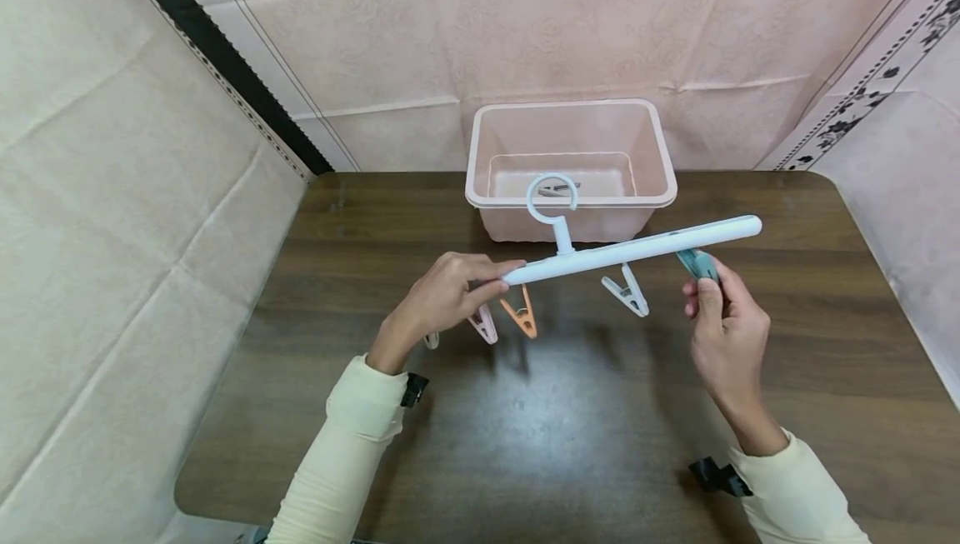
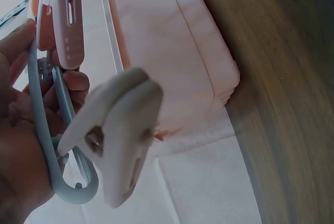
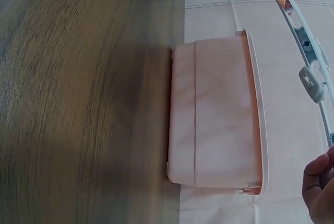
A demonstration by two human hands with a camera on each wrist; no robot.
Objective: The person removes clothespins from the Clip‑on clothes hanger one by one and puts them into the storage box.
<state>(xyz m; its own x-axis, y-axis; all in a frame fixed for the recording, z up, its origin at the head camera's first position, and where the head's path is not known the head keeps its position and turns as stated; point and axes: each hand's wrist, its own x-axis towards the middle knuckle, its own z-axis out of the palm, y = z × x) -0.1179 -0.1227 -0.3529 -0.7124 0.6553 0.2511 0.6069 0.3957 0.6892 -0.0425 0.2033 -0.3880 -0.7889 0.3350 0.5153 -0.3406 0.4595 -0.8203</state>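
A pale blue plastic hanger [image 1: 637,252] is held up over the table, its hook toward the bin and its right end tilted away. My left hand [image 1: 450,290] grips it near the left end, thumb and fingers on either side of the bar. Under the bar hang an orange clothespin [image 1: 522,315], a pink clothespin [image 1: 484,325] and a pale blue-grey clothespin [image 1: 628,292]. A grey-white clothespin [image 2: 130,135] sits at the hanger's left end in the left wrist view. My right hand [image 1: 727,331] pinches a teal clothespin [image 1: 699,264] at the underside of the bar's right part.
A pink plastic bin [image 1: 498,219] stands at the table's far edge, behind the hanger. Small grey pieces [image 1: 558,190] lie inside it. The brown wooden table [image 1: 540,461] spreads below both hands, with pale cloth [image 1: 525,36] hung behind and at the sides.
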